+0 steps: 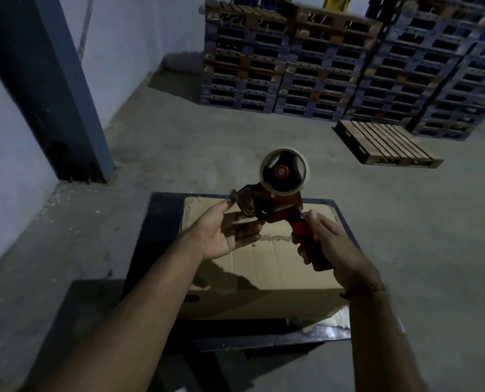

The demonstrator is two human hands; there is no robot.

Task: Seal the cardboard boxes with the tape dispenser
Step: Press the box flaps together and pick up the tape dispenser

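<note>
One cardboard box (264,267) sits untaped on a dark table (162,222) while the right hand (331,244) grips the tape dispenser (280,193) and the left hand's (230,230) relaxed fingers reach its front.

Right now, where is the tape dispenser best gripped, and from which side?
By its red handle, from the person's right, as the right hand grips it now. The handle slants down toward that side, away from the tape roll and the front guard, where the left hand works at the tape end.
</note>
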